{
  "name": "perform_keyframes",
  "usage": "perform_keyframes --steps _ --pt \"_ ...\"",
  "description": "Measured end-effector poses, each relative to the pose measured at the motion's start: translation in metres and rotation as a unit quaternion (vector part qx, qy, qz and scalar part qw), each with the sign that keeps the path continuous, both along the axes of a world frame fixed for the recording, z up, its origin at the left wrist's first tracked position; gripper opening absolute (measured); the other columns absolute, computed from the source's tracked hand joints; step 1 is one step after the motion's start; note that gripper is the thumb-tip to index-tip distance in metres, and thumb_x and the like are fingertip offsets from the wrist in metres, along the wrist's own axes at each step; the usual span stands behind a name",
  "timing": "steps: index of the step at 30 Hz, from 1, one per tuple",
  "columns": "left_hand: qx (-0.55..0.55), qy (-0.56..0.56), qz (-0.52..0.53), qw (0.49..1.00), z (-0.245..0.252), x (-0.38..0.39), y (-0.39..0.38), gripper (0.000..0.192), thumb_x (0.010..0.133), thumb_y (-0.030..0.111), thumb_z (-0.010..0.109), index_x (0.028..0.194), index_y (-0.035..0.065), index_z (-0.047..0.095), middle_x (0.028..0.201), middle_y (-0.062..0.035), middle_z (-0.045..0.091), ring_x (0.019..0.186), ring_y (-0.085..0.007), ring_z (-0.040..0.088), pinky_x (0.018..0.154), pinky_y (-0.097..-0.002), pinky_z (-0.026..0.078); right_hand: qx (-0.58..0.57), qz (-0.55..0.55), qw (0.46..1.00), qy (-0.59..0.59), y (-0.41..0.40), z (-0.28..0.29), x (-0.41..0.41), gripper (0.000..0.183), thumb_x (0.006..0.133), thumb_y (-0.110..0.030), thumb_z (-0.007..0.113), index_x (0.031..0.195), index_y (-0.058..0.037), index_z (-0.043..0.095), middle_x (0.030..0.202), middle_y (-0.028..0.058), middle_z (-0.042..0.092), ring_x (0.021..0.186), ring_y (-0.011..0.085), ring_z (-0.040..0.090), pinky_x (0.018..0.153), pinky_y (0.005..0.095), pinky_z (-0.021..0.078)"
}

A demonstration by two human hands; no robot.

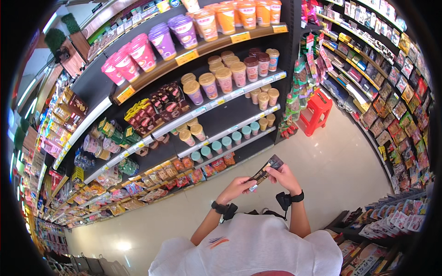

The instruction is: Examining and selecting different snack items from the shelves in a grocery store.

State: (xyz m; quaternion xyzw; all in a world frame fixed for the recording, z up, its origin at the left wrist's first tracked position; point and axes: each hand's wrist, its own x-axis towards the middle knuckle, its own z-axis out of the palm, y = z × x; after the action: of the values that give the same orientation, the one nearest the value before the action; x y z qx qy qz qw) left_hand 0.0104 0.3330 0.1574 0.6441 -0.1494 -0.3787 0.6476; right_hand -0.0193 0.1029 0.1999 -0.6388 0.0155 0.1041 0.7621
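A dark, narrow snack packet (pixel 261 175) is held between both hands in front of my chest, tilted with its upper end to the right. My left hand (pixel 239 188) grips its lower left end, near a small pale patch. The upper right part is pinched by my right hand (pixel 280 177), thumb on top. Black straps with small black devices sit on both wrists. Beyond the hands, a row of teal-lidded cups (pixel 226 141) stands on a low shelf.
Ahead, shelves hold pink cups (pixel 141 51), orange cups (pixel 226 17) and bagged snacks (pixel 148 183). A red plastic stool (pixel 316 110) stands on the tiled floor beyond the shelf's end. Hanging packets (pixel 393 127) line the right side. More packaged goods (pixel 390 220) sit at lower right.
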Motion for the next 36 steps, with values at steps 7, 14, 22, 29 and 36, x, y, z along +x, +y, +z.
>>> perform_keyframes --steps 7,14,22,29,36 --pt "0.013 0.086 -0.044 0.995 -0.055 -0.018 -0.065 0.028 0.096 0.032 0.054 0.099 0.0065 0.065 0.081 0.0013 0.065 0.063 -0.0038 0.049 0.058 -0.0193 0.040 -0.302 -0.027 0.946 -0.117 -0.038 -0.006 -0.029 0.022 0.086 -0.022 0.063 0.091 -0.0006 0.060 0.065 0.0151 0.061 0.058 0.0300 0.060 0.055 0.0368 0.0460" --pt "0.014 0.060 -0.070 0.996 -0.066 -0.016 -0.073 0.027 0.096 0.031 0.055 0.100 0.0067 0.067 0.077 0.0027 0.062 0.063 -0.0043 0.047 0.058 -0.0202 0.040 -0.130 -0.022 0.990 -0.040 -0.065 -0.032 -0.031 0.019 0.091 -0.020 0.062 0.090 -0.0009 0.061 0.070 0.0055 0.064 0.060 0.0121 0.061 0.053 0.0279 0.0467" --pt "-0.031 -0.027 -0.094 0.995 0.029 0.043 -0.089 0.027 0.094 0.023 0.061 0.100 -0.0024 0.067 0.079 -0.0001 0.063 0.072 -0.0064 0.056 0.066 -0.0230 0.044 0.106 -0.054 0.993 0.023 -0.087 -0.023 0.004 0.019 0.092 -0.020 0.061 0.089 -0.0010 0.062 0.069 0.0071 0.063 0.058 0.0134 0.059 0.055 0.0267 0.0471" --pt "-0.045 -0.091 0.009 0.995 0.061 0.099 -0.092 0.023 0.092 0.021 0.063 0.098 -0.0015 0.066 0.080 -0.0002 0.064 0.072 -0.0055 0.056 0.063 -0.0210 0.043 0.094 -0.092 0.990 -0.051 -0.068 0.004 0.076 0.016 0.092 -0.018 0.062 0.093 -0.0025 0.061 0.076 0.0037 0.064 0.061 0.0111 0.058 0.056 0.0257 0.0469" --pt "-0.010 -0.091 0.018 0.996 0.064 0.144 -0.077 0.028 0.091 0.024 0.063 0.090 -0.0035 0.067 0.073 -0.0024 0.064 0.067 -0.0089 0.058 0.062 -0.0234 0.045 0.115 -0.092 0.987 -0.061 -0.058 0.010 0.115 0.017 0.092 -0.020 0.063 0.096 -0.0036 0.062 0.076 0.0031 0.065 0.064 0.0111 0.061 0.057 0.0253 0.0486"
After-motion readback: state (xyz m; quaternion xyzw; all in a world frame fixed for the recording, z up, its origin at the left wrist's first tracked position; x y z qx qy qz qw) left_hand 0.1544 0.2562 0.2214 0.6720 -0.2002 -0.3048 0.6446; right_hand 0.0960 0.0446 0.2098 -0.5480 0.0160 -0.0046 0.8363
